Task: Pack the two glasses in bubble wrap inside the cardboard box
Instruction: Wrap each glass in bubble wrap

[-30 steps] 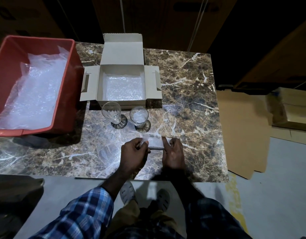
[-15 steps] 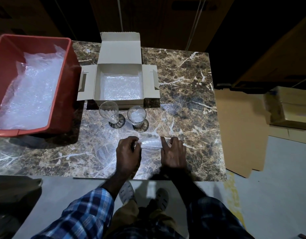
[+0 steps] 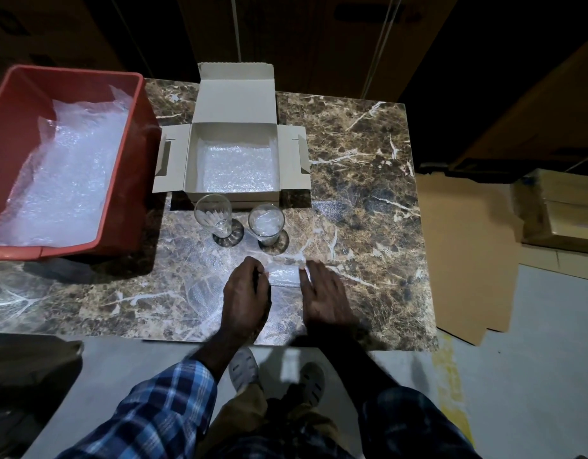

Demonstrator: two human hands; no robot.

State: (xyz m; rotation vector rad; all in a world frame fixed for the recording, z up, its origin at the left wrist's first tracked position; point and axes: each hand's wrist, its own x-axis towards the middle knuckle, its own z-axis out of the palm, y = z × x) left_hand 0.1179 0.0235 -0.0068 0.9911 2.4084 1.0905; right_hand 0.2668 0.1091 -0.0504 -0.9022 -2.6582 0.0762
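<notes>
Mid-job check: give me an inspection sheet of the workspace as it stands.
Surface: marble table, clear sheet spread under the hands.
Job's things: open cardboard box lined with bubble wrap; left glass empty, right glass stuffed with wrap, both upright before the box; small wrap roll.
Clutter: red bin of bubble wrap.
Hands: left hand pinches the roll; right hand presses it flat-fingered.
Cables: nothing seen.
Surroundings: flat cardboard on the floor.

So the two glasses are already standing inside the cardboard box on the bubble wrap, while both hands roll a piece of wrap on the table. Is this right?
Not quite. The head view shows the two glasses standing on the table in front of the cardboard box, not inside it; the box holds only bubble wrap. The rest holds: the left hand and right hand work a piece of wrap.
</notes>
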